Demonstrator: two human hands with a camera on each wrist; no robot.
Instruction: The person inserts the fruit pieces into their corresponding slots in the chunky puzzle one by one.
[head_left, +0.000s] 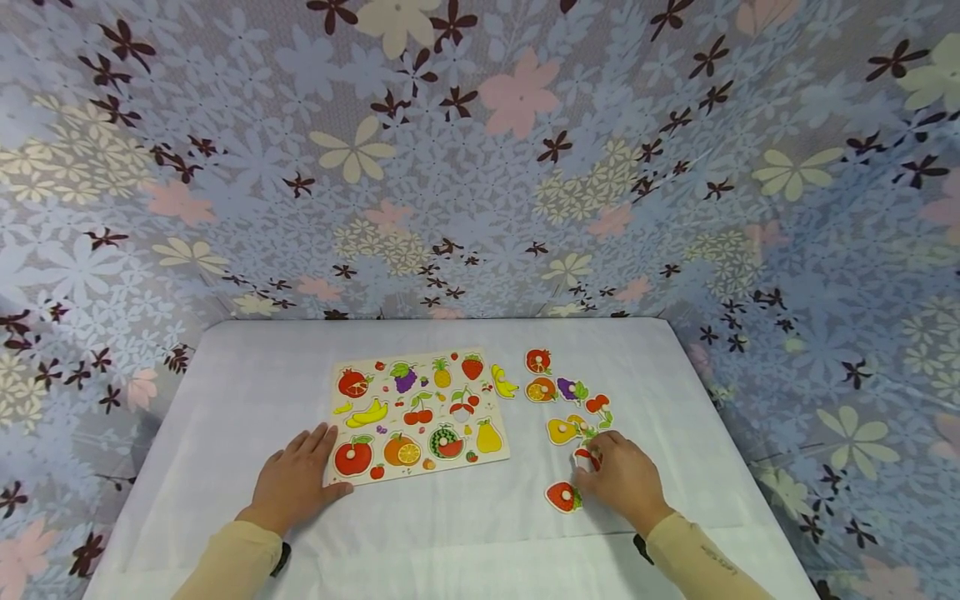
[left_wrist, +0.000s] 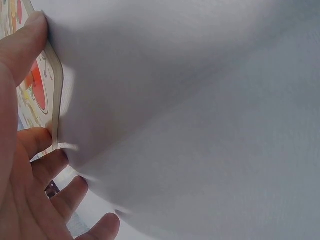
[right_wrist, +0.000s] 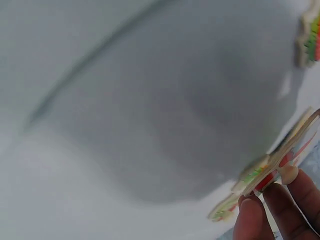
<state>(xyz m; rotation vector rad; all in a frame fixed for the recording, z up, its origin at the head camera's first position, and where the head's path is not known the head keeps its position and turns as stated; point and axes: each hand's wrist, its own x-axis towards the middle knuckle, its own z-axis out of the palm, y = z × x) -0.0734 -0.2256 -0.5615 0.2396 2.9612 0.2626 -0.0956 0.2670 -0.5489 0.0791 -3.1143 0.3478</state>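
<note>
A wooden fruit puzzle board (head_left: 420, 477) lies on the table, its pictures facing up. My left hand (head_left: 296, 477) rests at its lower left corner, fingers along the left side and the thumb (left_wrist: 30, 42) at the front edge. To the right of the board, my right hand (head_left: 622, 479) pinches a red fruit puzzle piece (head_left: 586, 460). The right wrist view shows this thin piece (right_wrist: 272, 172) tilted, with a round knob (right_wrist: 288, 174) beside the fingertips. A strawberry piece (head_left: 562, 497) lies just left of the right hand, and a pear piece (head_left: 561, 431) beyond it.
More knobbed pieces lie right of the board: bananas (head_left: 504, 382), a pomegranate (head_left: 538, 361), an orange (head_left: 541, 389), grapes (head_left: 572, 389) and cherries (head_left: 598, 406). A watermelon piece (head_left: 446, 442) sits in the board. Flowered cloth (head_left: 480, 208) rises behind the white table (head_left: 247, 367).
</note>
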